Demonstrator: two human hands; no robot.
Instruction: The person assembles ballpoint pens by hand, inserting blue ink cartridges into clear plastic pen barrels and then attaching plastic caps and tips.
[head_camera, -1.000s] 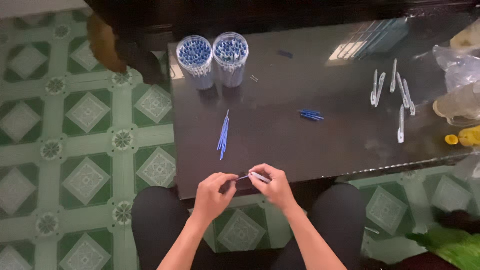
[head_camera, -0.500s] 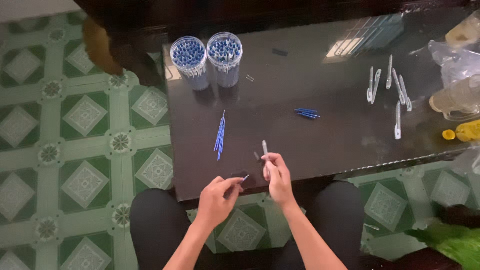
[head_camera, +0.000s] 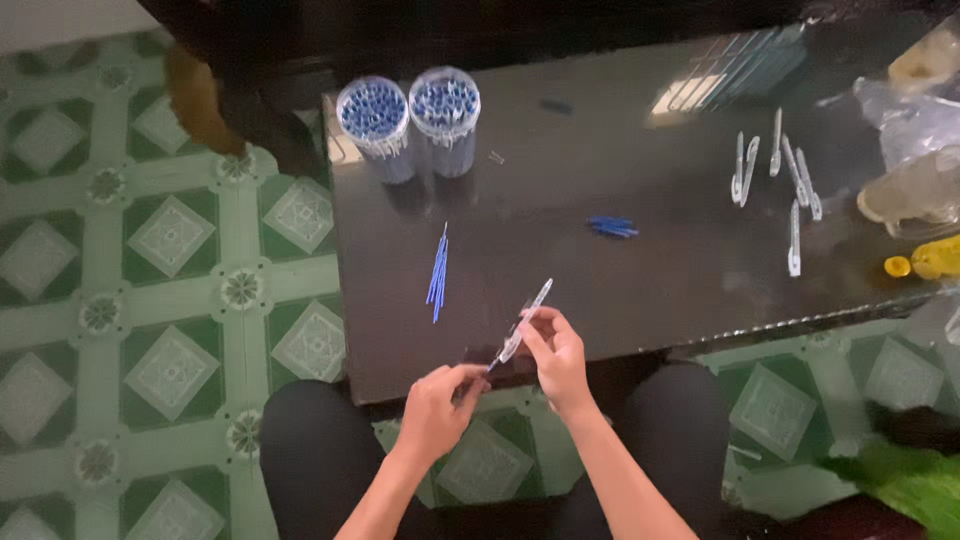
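Near the front edge of the dark tabletop (head_camera: 620, 290), the right hand (head_camera: 556, 357) holds a clear pen barrel (head_camera: 524, 322) tilted, its fingers closed around the lower part. The left hand (head_camera: 436, 408) pinches what seems a thin blue refill at the barrel's lower end. Loose blue refills (head_camera: 437, 270) lie just beyond, with two clear cups (head_camera: 410, 125) of refills further back.

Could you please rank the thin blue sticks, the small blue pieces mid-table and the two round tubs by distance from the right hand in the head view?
From the right hand:
1. Thin blue sticks, lying on the table just up and left of the hand.
2. Small blue pieces, mid-table, up and slightly right.
3. Two round tubs, at the far left corner of the table.
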